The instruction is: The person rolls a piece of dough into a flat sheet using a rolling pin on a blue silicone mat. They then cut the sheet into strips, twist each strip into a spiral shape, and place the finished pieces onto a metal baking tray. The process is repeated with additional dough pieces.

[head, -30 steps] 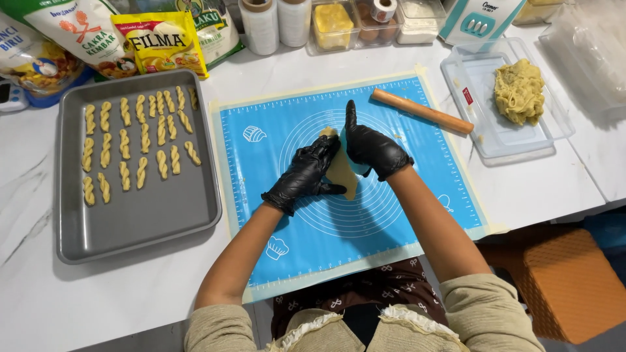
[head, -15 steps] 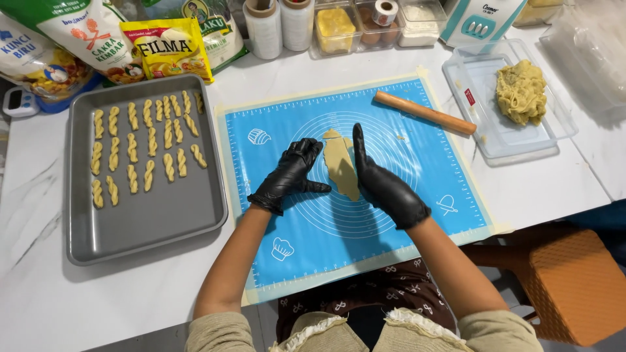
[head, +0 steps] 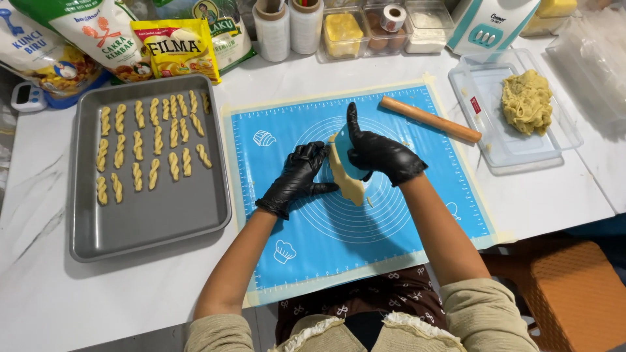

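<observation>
A person stands at a white table [head: 39,306] and works with two hands in black gloves. In the middle of the frame lies a blue mat [head: 391,228] with white circles on it. On the mat, near its middle, lies a flat strip of pale dough [head: 345,186].

The right hand [head: 378,153] is closed around a light blue scraper [head: 342,153]. One finger points up toward the top of the frame. The scraper's edge is pressed on the dough. The left hand [head: 297,179] is just beside the dough on its left side. Its fingers are bent and spread, and the fingertips touch the dough's edge. It grips nothing.

A wooden rolling pin [head: 430,119] lies on the upper right part of the mat, well apart from the hands. To the right of the mat sits a clear plastic tub [head: 482,130] with a lump of yellow dough [head: 527,101] in it.

On the left of the frame is a grey baking tray [head: 156,221]. In its upper half lie rows of small twisted dough sticks [head: 147,143]. The lower half of the tray is bare metal.

Along the top left lie bags of flour [head: 85,32] and a yellow packet [head: 176,45]. At the top middle stand two white rolls [head: 287,26] and some clear boxes [head: 385,26].
</observation>
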